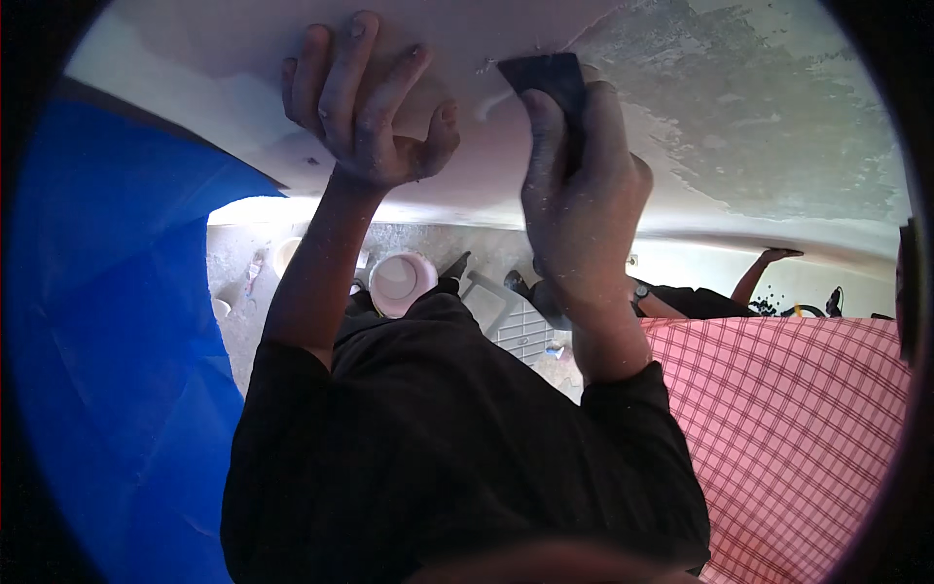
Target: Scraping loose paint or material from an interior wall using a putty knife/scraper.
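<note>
My right hand [591,182] grips a dark, flat-edged scraper or filling blade [543,73], its edge against the pale plastered wall [467,36]. I cannot tell the tool's exact kind. Small crumbs of material show on the wall at the blade's edge. To the right of the blade, a rough grey-green patch [759,109] spreads over the wall. My left hand [372,109] is raised to the left of the tool, its fingers spread near or on the wall, with nothing in it. Both hands look dusty.
Blue sheeting [124,306] hangs at left; pink checked cloth [788,394] covers the lower right. On the floor below stand a pinkish bucket [403,281], a grey slatted crate or step [522,332] and a brush [254,270]. A co-worker's arm [751,281] reaches to the wall at right.
</note>
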Demonstrator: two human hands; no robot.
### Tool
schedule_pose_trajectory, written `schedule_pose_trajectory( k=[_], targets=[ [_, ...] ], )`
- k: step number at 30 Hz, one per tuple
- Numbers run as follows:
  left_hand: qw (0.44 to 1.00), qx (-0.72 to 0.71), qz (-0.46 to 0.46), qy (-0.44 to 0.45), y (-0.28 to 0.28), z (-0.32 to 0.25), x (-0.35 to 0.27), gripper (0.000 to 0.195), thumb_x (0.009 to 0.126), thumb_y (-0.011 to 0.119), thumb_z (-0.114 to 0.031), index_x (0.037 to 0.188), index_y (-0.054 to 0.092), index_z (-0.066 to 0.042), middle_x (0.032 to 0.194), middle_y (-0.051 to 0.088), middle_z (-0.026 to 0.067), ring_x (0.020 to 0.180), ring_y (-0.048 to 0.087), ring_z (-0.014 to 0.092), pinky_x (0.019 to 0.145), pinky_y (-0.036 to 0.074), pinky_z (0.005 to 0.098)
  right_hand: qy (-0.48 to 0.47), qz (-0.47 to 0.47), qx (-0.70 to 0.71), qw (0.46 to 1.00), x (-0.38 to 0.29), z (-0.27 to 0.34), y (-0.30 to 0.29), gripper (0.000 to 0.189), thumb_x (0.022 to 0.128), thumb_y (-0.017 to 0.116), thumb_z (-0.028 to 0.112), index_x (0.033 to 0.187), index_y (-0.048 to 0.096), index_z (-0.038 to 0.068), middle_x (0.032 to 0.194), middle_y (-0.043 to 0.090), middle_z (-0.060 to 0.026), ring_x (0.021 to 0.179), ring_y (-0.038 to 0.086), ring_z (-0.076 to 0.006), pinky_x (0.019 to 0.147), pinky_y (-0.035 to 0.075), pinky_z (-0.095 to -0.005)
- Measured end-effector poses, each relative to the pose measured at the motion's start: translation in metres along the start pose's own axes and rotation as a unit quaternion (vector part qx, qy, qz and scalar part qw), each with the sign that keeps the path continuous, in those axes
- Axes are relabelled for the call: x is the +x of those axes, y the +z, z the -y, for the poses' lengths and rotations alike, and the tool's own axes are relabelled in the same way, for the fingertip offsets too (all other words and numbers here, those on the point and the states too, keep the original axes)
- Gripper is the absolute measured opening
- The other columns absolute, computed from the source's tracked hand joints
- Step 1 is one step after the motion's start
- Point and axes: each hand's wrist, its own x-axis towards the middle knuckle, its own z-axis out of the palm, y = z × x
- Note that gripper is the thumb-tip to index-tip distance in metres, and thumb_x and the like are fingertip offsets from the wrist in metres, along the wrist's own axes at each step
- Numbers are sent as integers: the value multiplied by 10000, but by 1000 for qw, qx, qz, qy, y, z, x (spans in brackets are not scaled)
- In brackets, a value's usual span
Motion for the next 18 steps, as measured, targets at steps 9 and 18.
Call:
schedule_pose_trajectory(
  k=[9,18],
  targets=[
    [999,-11,-45,-1,-3,15,-12,436,859,594,-427,1198,632,-157,1336,574,108,1347,406,317,1138,230,481,34,37,-22,998,0,14,19,215,983,576,157,1161,514,52,833,674,-173,688,702,-360,548,547,-392],
    [1000,2,-9,-2,-11,22,-13,531,836,654,-489,1209,587,-117,1361,536,156,1364,376,349,1144,247,536,46,35,-4,998,1,15,26,174,974,580,150,1121,520,79,894,685,-187,663,707,-331,549,547,-395]
  ],
)
